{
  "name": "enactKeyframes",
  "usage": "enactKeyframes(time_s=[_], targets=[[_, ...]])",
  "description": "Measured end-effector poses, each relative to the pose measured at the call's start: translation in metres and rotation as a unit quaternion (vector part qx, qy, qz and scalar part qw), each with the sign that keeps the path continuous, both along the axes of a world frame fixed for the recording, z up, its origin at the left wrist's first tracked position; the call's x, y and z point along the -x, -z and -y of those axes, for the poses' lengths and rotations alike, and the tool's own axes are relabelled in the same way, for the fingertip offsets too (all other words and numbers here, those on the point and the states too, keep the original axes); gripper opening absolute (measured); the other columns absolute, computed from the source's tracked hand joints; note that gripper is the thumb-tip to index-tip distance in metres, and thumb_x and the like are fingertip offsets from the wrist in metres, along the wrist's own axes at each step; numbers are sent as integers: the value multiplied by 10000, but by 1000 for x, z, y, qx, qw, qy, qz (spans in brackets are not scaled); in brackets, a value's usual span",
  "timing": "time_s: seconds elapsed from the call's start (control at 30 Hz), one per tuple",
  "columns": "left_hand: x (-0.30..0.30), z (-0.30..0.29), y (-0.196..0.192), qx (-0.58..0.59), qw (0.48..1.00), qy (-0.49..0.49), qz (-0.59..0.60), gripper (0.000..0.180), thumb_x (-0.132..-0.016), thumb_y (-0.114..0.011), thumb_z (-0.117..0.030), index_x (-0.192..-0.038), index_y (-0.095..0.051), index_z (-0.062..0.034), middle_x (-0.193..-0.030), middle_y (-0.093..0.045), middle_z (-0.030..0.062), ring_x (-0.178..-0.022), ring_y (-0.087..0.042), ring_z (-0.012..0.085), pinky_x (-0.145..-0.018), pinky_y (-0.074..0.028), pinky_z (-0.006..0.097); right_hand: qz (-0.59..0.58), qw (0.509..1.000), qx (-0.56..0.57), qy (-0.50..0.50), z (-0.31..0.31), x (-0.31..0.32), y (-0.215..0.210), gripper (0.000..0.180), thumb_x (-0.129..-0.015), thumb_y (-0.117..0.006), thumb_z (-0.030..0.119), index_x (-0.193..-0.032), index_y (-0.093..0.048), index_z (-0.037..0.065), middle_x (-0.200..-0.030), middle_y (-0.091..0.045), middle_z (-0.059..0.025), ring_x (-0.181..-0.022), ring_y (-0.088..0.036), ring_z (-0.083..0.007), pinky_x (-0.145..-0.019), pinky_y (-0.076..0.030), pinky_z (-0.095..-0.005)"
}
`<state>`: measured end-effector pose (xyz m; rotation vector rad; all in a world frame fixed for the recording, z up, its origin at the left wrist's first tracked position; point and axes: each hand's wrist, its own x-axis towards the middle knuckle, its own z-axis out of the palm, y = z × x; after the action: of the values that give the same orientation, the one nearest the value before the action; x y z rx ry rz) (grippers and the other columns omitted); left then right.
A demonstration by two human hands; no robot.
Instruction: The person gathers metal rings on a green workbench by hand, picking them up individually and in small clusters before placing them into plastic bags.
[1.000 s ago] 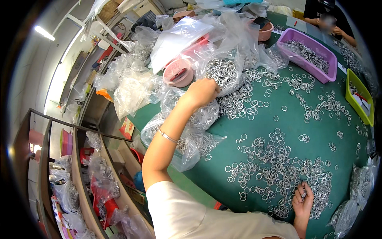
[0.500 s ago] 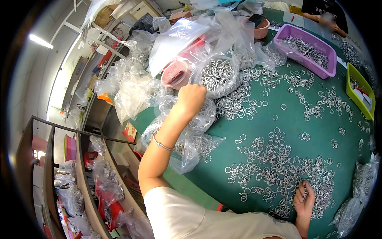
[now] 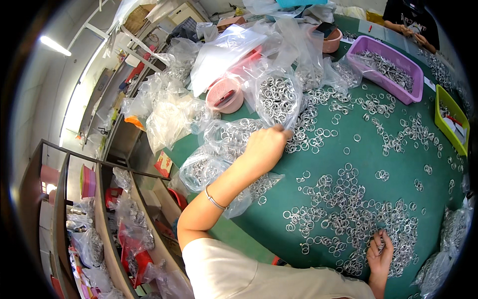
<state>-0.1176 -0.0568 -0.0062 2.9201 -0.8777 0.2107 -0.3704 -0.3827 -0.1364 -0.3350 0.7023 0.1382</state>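
My left hand [image 3: 269, 148] is closed, its fingers pinching the near edge of a clear plastic bag [image 3: 277, 99] full of metal rings. The bag's mouth faces up, and silvery rings show inside. My right hand [image 3: 380, 253] rests at the near right, on the edge of a wide spread of loose metal rings [image 3: 343, 209]. Its fingers are curled around what looks like a metal ring, partly hidden by the fingers. More ring-filled clear bags [image 3: 219, 149] lie to the left of and under my left forearm.
A pink basket [image 3: 226, 97] stands left of the bag. At the far right are a purple basket [image 3: 383, 70] of metal parts and a green basket [image 3: 450, 119]. Another person's hands [image 3: 412, 33] are at the far edge. Shelves [image 3: 107, 209] with bags stand at left.
My left hand has moved right and nearer, from the bag's left side to its near edge, and the bag's rim has been drawn down toward it. My right hand stays almost still.
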Motion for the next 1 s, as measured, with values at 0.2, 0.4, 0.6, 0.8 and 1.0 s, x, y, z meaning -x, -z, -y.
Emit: enactKeyframes(time_s=[0.2,0.4,0.6,0.8,1.0], targets=[[11,-1,-2,321,942,-56,-80,194,-836,-487,-14,-974,-623,-11,-770,-632,70,-525,-533,136,-468,-411,256,9,1000,7,-2,-5,3,0,133,-919,-437,190,-920,-490,68,-659,-379,-9,-413,-298,-95,-344,-258,-240],[73,40,2,667,429,-199,-575,312,-916,-479,-239,-1055,-549,31,-748,-513,40,-575,-435,84,-410,-329,188,64,995,-56,44,-6,11,-8,198,-902,-471,221,-965,-497,35,-765,-434,-53,-578,-388,-130,-464,-325,-243],[141,54,73,785,79,-137,-599,347,-915,-401,-134,-1225,-398,21,-1066,-534,135,-920,-522,186,-707,-459,256,49,978,-185,82,-35,-10,-62,475,-891,-477,297,-1230,-415,-29,-1097,-486,-142,-955,-466,-228,-819,-401,-328],[190,99,84,765,-46,-150,-624,421,-940,-270,-176,-1323,-302,-4,-1379,-330,160,-1289,-294,291,-1056,-256,451,64,981,-163,81,-55,0,-67,512,-912,-400,350,-1218,-438,-58,-1109,-486,-140,-1014,-467,-245,-932,-371,-360],[218,118,94,784,-61,-119,-606,418,-944,-258,-212,-1325,-307,-47,-1414,-279,124,-1325,-218,293,-1085,-184,477,160,978,-85,103,-67,22,-45,439,-914,-397,326,-1147,-495,-33,-1010,-527,-108,-977,-496,-210,-908,-383,-355]])
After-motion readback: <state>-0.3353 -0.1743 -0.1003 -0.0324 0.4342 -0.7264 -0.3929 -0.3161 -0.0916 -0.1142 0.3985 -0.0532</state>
